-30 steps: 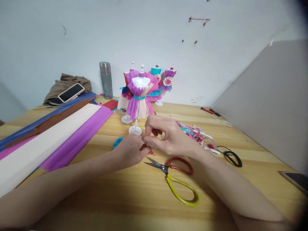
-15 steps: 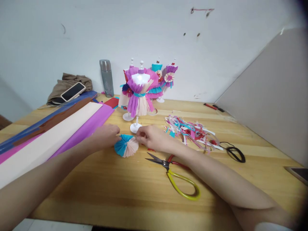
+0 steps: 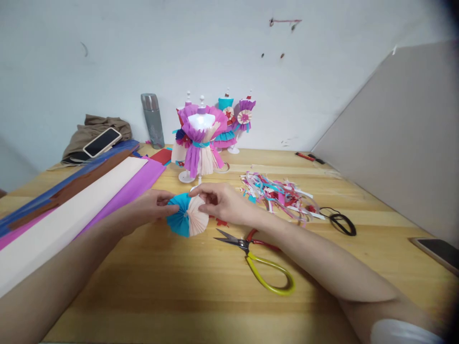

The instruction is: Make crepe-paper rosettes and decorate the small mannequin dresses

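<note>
A pleated paper rosette (image 3: 183, 223), half blue and half pale peach, is held between both hands. My left hand (image 3: 152, 208) pinches its blue edge, thumb on the front. On the peach side, my right hand (image 3: 222, 203) grips the upper right edge with thumb and fingers. Just behind stands a small white dress form (image 3: 201, 122) in a purple, pink and cream crepe-paper dress with a blue waistband; my right hand covers most of its base. Scissors (image 3: 244, 244) with one red and one yellow handle lie partly open below my right forearm. Small red paper pieces (image 3: 221, 222) lie by my right hand.
Crepe-paper sheets (image 3: 100, 191) spread along the left. Paper scraps (image 3: 276, 191) are heaped right of centre, beside a black cord loop (image 3: 342, 223). More dressed forms (image 3: 244, 117), a grey flask (image 3: 153, 122) and a phone (image 3: 102, 142) on brown cloth stand or lie towards the wall.
The rosette has come up and now faces me more fully. Both hands have shifted their fingers around its edges, the right thumb now on the peach side. The view has moved slightly.
</note>
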A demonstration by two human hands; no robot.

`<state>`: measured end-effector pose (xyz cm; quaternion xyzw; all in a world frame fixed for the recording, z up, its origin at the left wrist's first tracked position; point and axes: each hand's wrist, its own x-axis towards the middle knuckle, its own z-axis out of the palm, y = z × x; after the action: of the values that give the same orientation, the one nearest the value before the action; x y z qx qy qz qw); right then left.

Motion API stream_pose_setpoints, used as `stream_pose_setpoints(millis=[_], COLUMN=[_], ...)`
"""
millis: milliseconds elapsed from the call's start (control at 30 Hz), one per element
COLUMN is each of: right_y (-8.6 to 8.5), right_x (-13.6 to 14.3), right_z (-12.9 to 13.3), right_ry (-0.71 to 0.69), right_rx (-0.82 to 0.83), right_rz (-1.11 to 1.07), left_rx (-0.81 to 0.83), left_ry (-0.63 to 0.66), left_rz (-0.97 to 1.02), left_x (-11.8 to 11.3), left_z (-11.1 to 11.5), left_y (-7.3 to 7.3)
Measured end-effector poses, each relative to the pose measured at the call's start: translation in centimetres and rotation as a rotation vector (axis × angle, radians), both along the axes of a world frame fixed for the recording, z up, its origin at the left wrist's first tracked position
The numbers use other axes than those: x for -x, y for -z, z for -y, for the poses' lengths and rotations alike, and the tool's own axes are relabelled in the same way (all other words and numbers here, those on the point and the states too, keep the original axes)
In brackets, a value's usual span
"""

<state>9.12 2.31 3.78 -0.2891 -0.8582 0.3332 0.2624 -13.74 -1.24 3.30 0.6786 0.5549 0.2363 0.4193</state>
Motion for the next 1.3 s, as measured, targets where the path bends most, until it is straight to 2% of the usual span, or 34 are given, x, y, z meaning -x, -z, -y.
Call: stream_pose_setpoints(millis=[100, 200, 333, 400, 500, 600, 700, 833, 1033, 1100, 1300], right_y=[-1.4, -1.8, -1.8, -1.7, -1.0, 0.0, 0.6, 0.6, 0.9, 1.1, 1.3], right_x=[-0.7, -1.0, -1.6, -2.1, -2.4, -2.2, -1.9, -1.8, -1.4, -1.1, -1.2], right_z=[0.3, 0.2, -1.0, -1.9, -2.9, -3.1, -2.9, -2.6, -2.4, -2.4, -2.6], right_ry=[0.024, 0.009, -0.003, 0.060, 0.109, 0.071, 0.012, 0.009, 0.003, -0.008, -0.043], right_rx=[-0.082, -0.079, 0.009, -0.029, -0.142, -0.221, -0.234, -0.249, -0.257, -0.247, -0.247], right_rz=[-0.073, -0.116, -0.140, -0.027, 0.297, 0.512, 0.587, 0.587, 0.692, 0.731, 0.728], left_rx=[0.228, 0.270, 0.265, 0.265, 0.294, 0.301, 0.300, 0.231, -0.191, -0.283, -0.349], left_ry=[0.062, -0.017, -0.122, -0.146, -0.185, -0.190, -0.172, -0.130, -0.145, -0.131, -0.155], left_rz=[0.264, 0.467, 0.529, 0.516, 0.501, 0.513, 0.515, 0.435, -0.018, -0.101, -0.176], left_x=[-0.7, -1.6, -2.4, -2.6, -2.6, -2.4, -2.1, -2.0, -3.1, -3.5, -3.6], left_z=[1.0, 1.4, 1.4, 1.4, 1.4, 1.2, 0.7, 0.3, 1.1, 1.4, 1.7], left_y=[-1.5, -1.6, -0.9, -0.6, 0.0, 1.1, 2.4, 3.3, 2.5, 2.2, 1.8])
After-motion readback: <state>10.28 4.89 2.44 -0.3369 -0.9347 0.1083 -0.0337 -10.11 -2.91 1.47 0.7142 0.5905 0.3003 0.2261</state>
